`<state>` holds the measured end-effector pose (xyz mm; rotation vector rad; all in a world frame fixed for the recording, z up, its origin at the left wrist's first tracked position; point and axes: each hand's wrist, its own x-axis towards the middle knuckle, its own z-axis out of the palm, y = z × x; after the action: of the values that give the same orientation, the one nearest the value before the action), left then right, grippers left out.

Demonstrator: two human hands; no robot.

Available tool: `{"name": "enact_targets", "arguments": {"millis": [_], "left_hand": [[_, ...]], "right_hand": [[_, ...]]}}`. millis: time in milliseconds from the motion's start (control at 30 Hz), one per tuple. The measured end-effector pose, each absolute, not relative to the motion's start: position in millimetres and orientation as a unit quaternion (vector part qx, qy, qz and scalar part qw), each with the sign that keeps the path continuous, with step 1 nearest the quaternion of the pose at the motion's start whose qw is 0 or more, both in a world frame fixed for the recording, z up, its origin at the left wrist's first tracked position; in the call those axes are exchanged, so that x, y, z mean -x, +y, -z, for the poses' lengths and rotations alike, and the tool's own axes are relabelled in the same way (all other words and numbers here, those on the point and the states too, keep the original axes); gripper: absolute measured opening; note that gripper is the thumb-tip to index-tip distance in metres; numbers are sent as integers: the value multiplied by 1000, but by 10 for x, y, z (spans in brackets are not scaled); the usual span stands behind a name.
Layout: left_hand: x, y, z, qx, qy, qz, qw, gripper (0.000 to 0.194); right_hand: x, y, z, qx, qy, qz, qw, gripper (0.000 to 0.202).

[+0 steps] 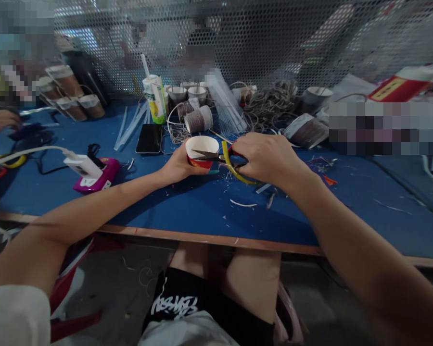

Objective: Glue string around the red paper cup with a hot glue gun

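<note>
My left hand is wrapped around a red paper cup with a white inside, its mouth tilted toward me. My right hand grips scissors, their dark blades reaching across the near side of the cup's mouth. A curved yellow band runs beside the right fingers; whether it is a cut strip or part of the handle I cannot tell. Below both hands, small white scraps lie on the blue table.
A black phone, a drink carton with a straw and cord-wrapped cups stand behind. Tangled cord lies at the back right. A purple power strip with a white plug sits left. Another person's hand is at far left.
</note>
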<state>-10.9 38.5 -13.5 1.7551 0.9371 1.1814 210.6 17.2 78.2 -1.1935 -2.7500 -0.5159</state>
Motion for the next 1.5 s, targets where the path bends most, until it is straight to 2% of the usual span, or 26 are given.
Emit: {"name": "enact_targets", "arguments": {"millis": [233, 433, 700, 1167, 1500], "left_hand": [[98, 390, 163, -706, 367, -474, 379, 71], [108, 386, 158, -703, 375, -474, 375, 76], [97, 386, 143, -693, 367, -475, 400, 80], [137, 377, 148, -721, 400, -452, 341, 82], [120, 369, 129, -719, 397, -455, 345, 79]], "right_hand": [[-2071, 128, -751, 388, -897, 204, 59, 18], [-2120, 129, -804, 399, -890, 205, 73, 14], [-2121, 200, -800, 386, -900, 189, 68, 26], [-2151, 191, -835, 401, -901, 154, 66, 18], [-2165, 190, -844, 399, -904, 136, 69, 12]]}}
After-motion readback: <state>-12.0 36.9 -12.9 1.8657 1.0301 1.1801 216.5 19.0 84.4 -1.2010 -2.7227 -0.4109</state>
